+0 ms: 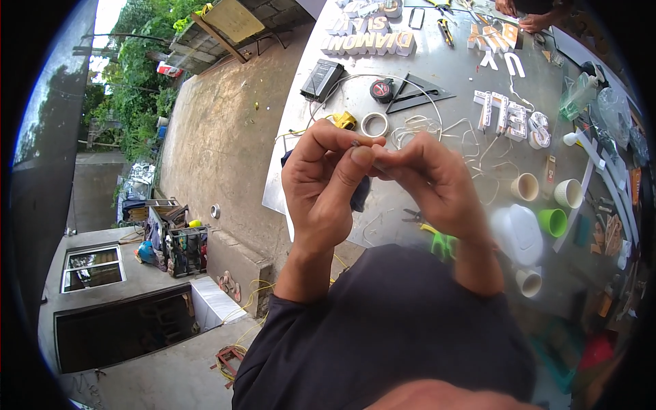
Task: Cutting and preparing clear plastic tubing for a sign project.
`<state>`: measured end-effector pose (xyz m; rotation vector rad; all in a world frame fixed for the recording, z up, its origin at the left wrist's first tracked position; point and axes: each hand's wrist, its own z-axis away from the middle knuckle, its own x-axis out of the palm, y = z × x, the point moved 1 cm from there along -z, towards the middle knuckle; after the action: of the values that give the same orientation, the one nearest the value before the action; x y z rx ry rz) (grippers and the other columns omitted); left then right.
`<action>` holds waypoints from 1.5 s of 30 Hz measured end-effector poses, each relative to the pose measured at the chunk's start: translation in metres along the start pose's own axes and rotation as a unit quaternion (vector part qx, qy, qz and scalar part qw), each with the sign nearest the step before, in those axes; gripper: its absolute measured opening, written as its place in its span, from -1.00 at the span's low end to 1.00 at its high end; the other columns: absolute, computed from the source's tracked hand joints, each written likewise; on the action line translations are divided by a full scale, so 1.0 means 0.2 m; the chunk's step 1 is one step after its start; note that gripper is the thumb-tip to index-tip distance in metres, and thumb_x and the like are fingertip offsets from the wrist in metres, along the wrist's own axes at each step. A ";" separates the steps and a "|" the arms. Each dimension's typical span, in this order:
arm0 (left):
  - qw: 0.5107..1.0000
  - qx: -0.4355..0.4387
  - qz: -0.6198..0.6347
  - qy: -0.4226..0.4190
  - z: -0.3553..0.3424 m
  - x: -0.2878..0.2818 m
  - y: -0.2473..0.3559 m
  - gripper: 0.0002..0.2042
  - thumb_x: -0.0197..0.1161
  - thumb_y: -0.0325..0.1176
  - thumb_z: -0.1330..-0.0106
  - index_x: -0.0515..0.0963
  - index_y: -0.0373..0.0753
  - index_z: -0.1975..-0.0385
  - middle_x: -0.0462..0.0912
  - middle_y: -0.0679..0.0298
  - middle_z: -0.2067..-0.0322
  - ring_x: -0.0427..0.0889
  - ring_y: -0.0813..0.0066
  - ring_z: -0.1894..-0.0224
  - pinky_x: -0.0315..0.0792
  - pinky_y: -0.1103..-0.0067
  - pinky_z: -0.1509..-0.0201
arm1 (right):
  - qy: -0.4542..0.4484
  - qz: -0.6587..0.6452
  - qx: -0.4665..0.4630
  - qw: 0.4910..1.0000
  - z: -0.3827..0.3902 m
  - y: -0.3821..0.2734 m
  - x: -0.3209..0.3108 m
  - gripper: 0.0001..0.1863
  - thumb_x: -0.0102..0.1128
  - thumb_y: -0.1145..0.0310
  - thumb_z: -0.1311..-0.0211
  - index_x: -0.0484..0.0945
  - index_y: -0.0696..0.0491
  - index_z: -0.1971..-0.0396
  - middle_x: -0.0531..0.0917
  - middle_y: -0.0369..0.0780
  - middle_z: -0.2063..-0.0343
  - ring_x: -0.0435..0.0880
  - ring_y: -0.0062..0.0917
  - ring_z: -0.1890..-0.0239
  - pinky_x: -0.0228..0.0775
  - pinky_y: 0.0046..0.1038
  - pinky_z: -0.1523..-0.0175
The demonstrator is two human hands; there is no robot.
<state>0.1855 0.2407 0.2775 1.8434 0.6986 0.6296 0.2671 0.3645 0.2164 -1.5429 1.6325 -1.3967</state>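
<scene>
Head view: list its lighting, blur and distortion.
Head view: pale glare on the grey metal table, deep shadow inside the rectangular wall opening, a hazy white plastic tub; head view: straight edges bend near the rim; the tiny item at the bare fingers is unclear.

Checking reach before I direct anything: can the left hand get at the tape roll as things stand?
Probably yes: the tape roll lies uncovered on the table, just beyond the left hand, which pinches a tiny grey item, so its grip would likely need freeing first.
</scene>
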 end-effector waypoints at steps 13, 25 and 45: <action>0.972 -0.127 0.199 0.014 -0.05 -0.03 -0.02 -0.88 0.13 -0.43 -0.41 0.46 -0.35 0.22 0.64 0.20 0.39 0.71 0.43 0.26 0.46 0.39 -0.20 | -0.006 -0.144 0.025 0.989 0.04 0.04 0.01 -0.82 0.03 0.66 -0.32 0.51 0.21 0.12 0.65 -0.30 0.41 0.63 -0.67 0.29 0.47 -0.62 0.12; 0.996 -0.064 0.040 0.050 -0.03 0.00 -0.08 -0.90 0.18 -0.46 -0.38 0.46 -0.36 0.24 0.60 0.24 0.34 0.70 0.47 0.27 0.52 0.49 -0.03 | 0.058 -0.180 0.083 0.978 0.05 0.07 0.04 -0.89 0.12 0.63 -0.29 0.55 0.21 0.21 0.65 -0.28 0.33 0.60 -0.69 0.20 0.44 -0.64 0.08; 0.994 0.001 0.055 0.091 -0.02 0.03 -0.09 -0.91 0.18 -0.48 -0.38 0.45 -0.35 0.22 0.62 0.21 0.35 0.70 0.45 0.25 0.54 0.55 0.03 | 0.150 -0.052 -0.037 0.987 0.05 0.15 0.13 -0.87 0.26 0.59 -0.21 0.57 0.14 0.25 0.60 -0.34 0.47 0.56 -0.74 0.35 0.40 -0.65 0.26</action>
<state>0.1832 0.2524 0.2623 1.8518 0.7206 0.8780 0.2562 0.3318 0.1940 -1.5356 1.8169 -1.7096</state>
